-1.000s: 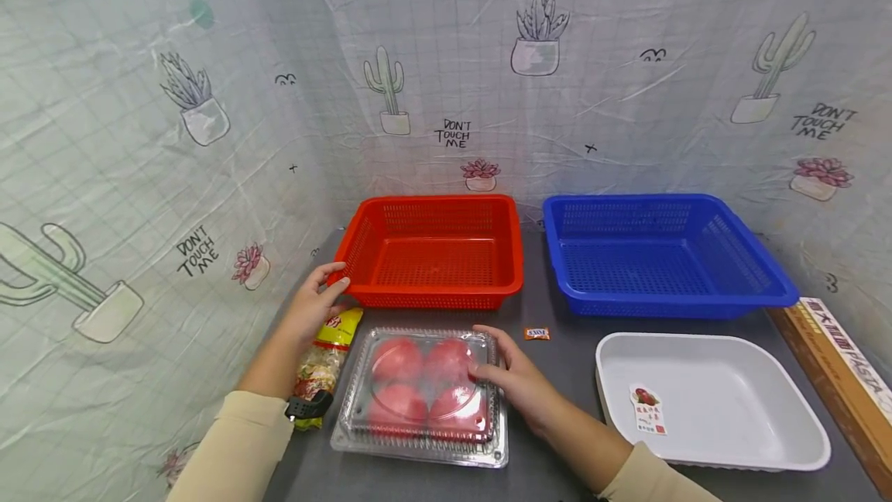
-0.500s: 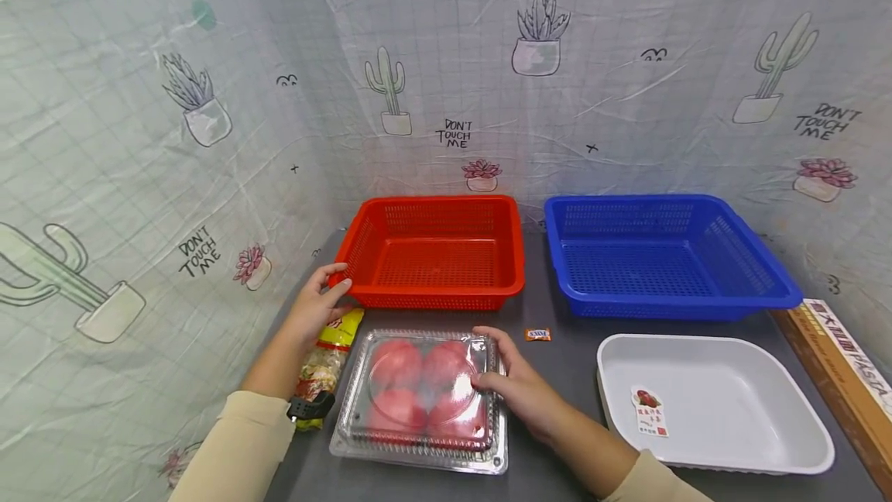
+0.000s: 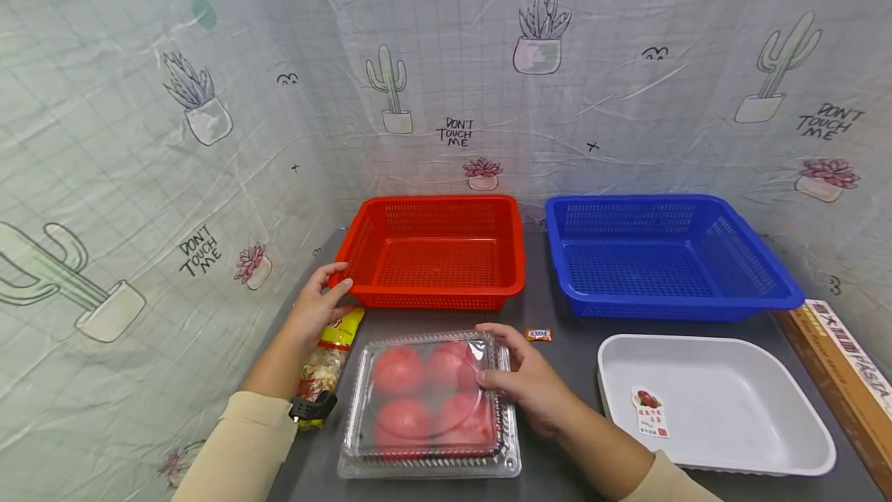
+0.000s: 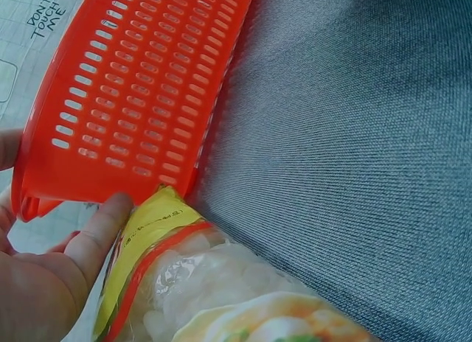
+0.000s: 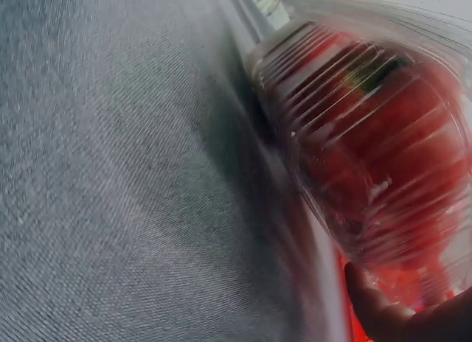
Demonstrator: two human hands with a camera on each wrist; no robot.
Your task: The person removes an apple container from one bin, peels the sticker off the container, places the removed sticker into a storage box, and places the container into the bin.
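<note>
In the head view my right hand holds the right side of a clear plastic clamshell box, its thumb on the lid and fingers at the far edge. Several round red fruits, tomatoes by their look, fill the box. In the right wrist view the fruit box appears tilted, blurred, above the grey tabletop. At the front left corner of a red perforated basket, my left hand grips the rim. A yellow-topped clear packet lies just under that hand, touching the basket's corner.
A blue perforated basket stands at the back right. In front of it is a white tray with a fruit-printed sticker. A small orange wrapped candy lies mid-table. A long pasta box lines the right edge.
The clamshell box has shifted a little to the right and towards me, its angle changed, with my right hand on it. My left hand stays on the red basket's corner.
</note>
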